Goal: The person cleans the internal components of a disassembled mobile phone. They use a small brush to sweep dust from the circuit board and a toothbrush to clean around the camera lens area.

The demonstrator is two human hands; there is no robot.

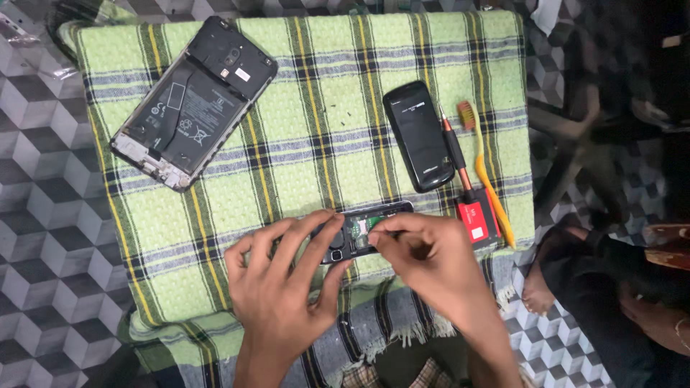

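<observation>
- A green checked cloth (pixel 302 136) with yellow and dark stripes lies under both hands and spreads far out above them. It carries everything here.
- A big phone with its back off (pixel 192 100) lies tilted on the cloth, far up and to the left of the left hand. Its flat dark battery shows.
- The left hand (pixel 284 287) has its fingers bent down onto the left part of a small open phone (pixel 357 231), pressing on it.
- The right hand (pixel 424 262) is just beside the left one. Its fingertips are pinched together at the right part of the small open phone. I cannot tell if they nip a tiny bit.
- A black phone cover (pixel 418 135) lies just above the right hand.
- An orange toothbrush (pixel 487 172) lies up and to the right of the right hand.
- A thin screwdriver (pixel 456 152) lies between the black cover and the toothbrush.
- A little red box (pixel 478 221) sits just to the right of the right hand, touching the toothbrush.
</observation>
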